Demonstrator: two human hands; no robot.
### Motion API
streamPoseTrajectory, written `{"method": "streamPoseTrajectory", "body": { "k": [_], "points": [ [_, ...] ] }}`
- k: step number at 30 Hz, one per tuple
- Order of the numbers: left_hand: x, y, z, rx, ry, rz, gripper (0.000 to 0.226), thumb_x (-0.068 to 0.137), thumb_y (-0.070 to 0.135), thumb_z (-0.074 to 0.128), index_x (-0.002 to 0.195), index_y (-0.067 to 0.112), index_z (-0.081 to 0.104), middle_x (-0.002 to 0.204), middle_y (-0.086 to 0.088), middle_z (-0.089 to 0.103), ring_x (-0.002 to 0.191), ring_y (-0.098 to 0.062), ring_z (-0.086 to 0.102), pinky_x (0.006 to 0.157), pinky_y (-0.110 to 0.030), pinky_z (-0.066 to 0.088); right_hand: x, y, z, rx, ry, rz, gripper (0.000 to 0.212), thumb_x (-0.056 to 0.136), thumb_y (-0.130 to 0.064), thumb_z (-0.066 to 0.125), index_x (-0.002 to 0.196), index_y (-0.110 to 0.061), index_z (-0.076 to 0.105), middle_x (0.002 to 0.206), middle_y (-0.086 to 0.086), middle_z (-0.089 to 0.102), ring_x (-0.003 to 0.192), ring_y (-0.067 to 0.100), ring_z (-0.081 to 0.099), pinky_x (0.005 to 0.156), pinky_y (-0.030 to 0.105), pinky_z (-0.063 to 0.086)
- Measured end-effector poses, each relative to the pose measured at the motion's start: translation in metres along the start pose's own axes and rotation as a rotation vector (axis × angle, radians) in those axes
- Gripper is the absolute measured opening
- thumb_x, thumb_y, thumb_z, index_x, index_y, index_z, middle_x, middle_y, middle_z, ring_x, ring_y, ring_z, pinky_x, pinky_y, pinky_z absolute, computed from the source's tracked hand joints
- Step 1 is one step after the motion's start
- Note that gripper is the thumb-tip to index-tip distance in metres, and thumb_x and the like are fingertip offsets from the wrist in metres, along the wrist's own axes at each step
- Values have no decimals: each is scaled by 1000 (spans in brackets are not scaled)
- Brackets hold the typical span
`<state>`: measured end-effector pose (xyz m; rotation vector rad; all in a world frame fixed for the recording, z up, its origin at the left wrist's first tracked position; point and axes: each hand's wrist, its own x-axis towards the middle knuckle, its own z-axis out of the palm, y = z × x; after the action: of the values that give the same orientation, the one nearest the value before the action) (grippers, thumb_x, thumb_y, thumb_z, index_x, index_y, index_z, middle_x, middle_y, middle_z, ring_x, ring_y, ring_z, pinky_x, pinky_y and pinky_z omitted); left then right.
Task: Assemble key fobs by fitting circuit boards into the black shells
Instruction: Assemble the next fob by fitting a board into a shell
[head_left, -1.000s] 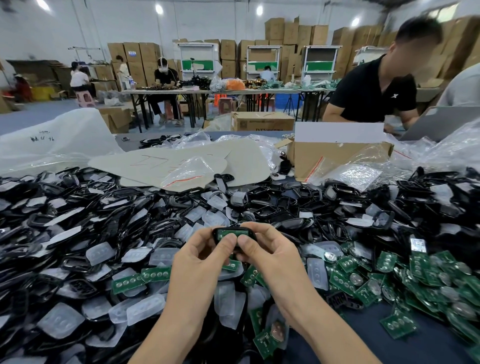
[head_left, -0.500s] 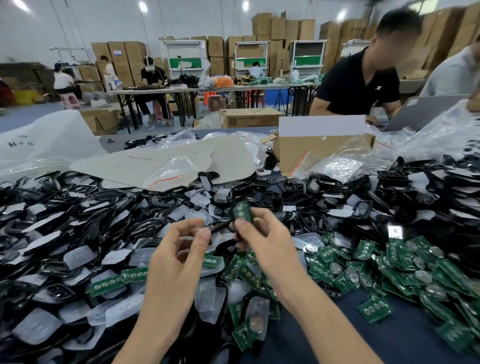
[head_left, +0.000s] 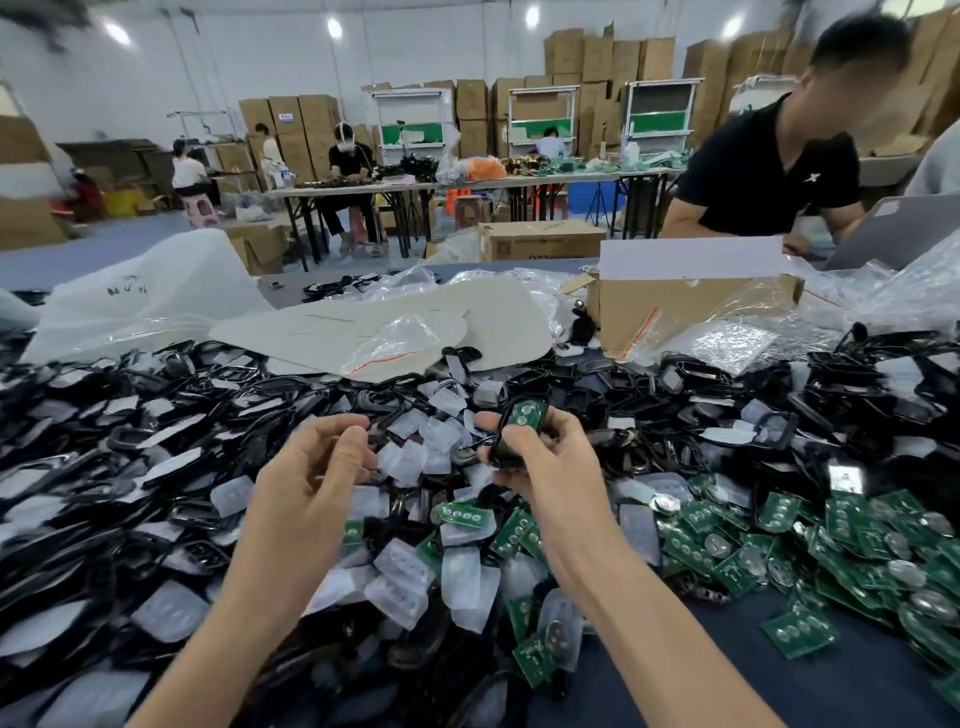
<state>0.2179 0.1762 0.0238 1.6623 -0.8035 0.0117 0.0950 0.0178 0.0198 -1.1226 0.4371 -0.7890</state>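
- Since the earlier frame the left hand (head_left: 311, 467) has drawn off to the left of the fob. Its fingers are loosely curled, with nothing seen in them.
- The right hand (head_left: 550, 457) grips the black shell (head_left: 506, 449) by its near end — the green circuit board (head_left: 524, 414) shows in its far half.
- The shell's long axis points away from the person, and the free hand lies to its left, apart.
- Loose circuit boards (head_left: 779, 519) lie nearer the right hand, and empty shells (head_left: 156, 441) heap to the left.
- A cardboard box (head_left: 691, 306) stands beyond.
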Motion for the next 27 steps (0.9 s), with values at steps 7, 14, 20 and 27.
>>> {"method": "streamPoseTrajectory", "body": {
  "k": [7,14,20,27],
  "points": [
    [39,-24,-132,271,145,-41,9,101,31,55,101,33,64,81,15,73,75,1,67,71,-24,49,19,-8,147,275,-198,171,31,101,-3,49,131,-7,42,77,3,74,55,17,64,54,25,55],
    [65,-52,-257,591,236,-257,14,102,29,54,103,19,64,80,7,71,77,-20,66,64,-32,47,27,7,260,399,-292,324,26,101,2,40,126,-3,45,91,13,62,61,21,60,56,27,59],
    [93,-80,-313,779,230,-450,22,104,26,50,110,10,64,104,-14,71,100,-34,62,90,-40,45,38,31,301,361,-271,418,25,99,6,37,79,-6,47,75,11,55,59,21,53,54,25,54],
    [136,-121,-324,916,224,-495,29,104,27,47,118,8,64,117,-18,66,107,-36,59,86,-39,44,60,53,327,261,-240,449,24,97,6,37,82,-3,52,78,11,57,70,22,56,54,24,57]
  ]
}}
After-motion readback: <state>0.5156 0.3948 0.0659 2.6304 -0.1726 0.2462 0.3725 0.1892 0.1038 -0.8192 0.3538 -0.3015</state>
